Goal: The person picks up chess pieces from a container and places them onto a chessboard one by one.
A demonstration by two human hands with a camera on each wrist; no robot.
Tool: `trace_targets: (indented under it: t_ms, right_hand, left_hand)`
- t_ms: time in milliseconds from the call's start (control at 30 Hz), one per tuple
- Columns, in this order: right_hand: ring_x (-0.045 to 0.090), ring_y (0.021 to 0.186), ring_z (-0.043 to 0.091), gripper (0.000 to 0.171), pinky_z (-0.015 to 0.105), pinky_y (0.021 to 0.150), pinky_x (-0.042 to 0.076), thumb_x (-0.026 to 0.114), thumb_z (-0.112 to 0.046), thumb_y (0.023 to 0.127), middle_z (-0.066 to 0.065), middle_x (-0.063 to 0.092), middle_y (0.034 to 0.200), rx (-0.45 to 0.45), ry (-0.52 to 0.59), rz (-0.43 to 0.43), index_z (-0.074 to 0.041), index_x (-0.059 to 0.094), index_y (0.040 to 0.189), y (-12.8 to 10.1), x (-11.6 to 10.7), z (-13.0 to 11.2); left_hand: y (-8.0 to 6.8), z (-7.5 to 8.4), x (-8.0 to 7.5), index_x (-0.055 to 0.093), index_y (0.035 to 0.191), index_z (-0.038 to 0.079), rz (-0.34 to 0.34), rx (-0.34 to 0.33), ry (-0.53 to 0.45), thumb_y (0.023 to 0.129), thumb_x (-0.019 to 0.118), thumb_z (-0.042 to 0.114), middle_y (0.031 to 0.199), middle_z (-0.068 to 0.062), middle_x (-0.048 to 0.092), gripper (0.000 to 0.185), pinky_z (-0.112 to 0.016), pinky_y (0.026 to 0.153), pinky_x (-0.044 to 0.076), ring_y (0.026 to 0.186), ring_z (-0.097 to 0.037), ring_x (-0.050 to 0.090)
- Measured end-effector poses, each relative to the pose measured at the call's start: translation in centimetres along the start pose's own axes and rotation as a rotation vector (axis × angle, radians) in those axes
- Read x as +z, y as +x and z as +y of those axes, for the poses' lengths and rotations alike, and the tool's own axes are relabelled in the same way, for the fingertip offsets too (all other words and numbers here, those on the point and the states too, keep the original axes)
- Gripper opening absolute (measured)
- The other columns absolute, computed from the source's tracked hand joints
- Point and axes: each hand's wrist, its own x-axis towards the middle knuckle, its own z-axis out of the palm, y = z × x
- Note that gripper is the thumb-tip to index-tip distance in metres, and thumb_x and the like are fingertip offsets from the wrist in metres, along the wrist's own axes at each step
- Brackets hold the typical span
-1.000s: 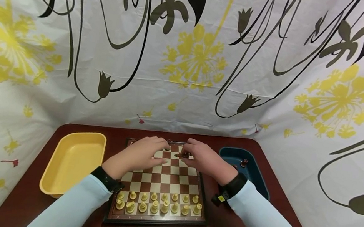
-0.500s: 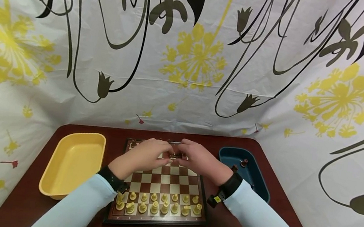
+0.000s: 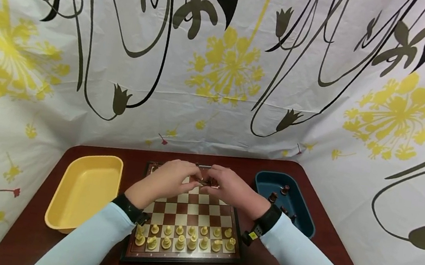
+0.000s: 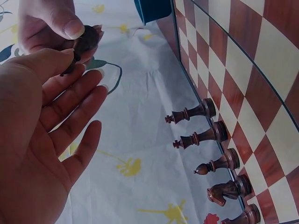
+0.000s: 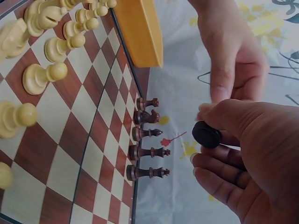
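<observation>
Both hands have drawn together: right hand (image 3: 229, 188) pinches a round-based dark wooden piece (image 5: 207, 134), left hand (image 3: 167, 178) spread

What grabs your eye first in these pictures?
Two hands meet over the far edge of the chessboard, the right hand pinching a dark chess piece beside the left hand. Cream pieces line the near rows. A yellow tray sits left, a blue tray right.

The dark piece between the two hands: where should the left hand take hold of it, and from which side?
Probably by its stem, from the left. The right hand pinches the dark chess piece near its round base, which faces the right wrist camera, so the stem end toward the left hand seems free; its shape is mostly hidden.
</observation>
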Motion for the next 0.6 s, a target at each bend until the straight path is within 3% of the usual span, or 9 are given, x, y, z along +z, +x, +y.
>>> trace_targets:
  t_ms: [167, 400, 600]
  right_hand:
    - [0.061, 0.088, 0.011, 0.016, 0.030, 0.074, 0.055, 0.080, -0.021, 0.106, 0.001, 0.065, 0.105, 0.032, 0.045, 0.025, -0.016, 0.072, 0.119, -0.4, 0.5, 0.2]
    - [0.071, 0.103, 0.023, 0.022, 0.036, 0.086, 0.061, 0.081, -0.022, 0.105, 0.000, 0.069, 0.113, 0.135, 0.081, 0.067, -0.015, 0.071, 0.122, -1.6, 0.6, 1.3]
    - [0.067, 0.098, 0.012, 0.029, 0.035, 0.083, 0.060, 0.081, -0.024, 0.104, -0.001, 0.070, 0.117, 0.228, 0.093, 0.103, -0.016, 0.070, 0.130, -3.4, 0.4, 2.4]
  left_hand:
    - [0.5, 0.1, 0.1, 0.077, 0.118, 0.023, 0.011, 0.017, -0.019, 0.108, 0.076, 0.028, 0.113, 0.009, 0.074, 0.011, -0.035, 0.084, 0.059, 0.098, -0.009, 0.069]
    - [1.8, -0.2, -0.1, 0.078, 0.118, 0.026, -0.019, -0.014, -0.007, 0.109, 0.075, 0.032, 0.114, 0.011, 0.074, 0.011, -0.033, 0.084, 0.059, 0.097, -0.008, 0.068]
    - [3.7, -1.4, 0.1, 0.077, 0.115, 0.026, -0.065, -0.059, 0.025, 0.110, 0.074, 0.031, 0.111, 0.010, 0.072, 0.008, -0.033, 0.079, 0.057, 0.090, -0.008, 0.065]
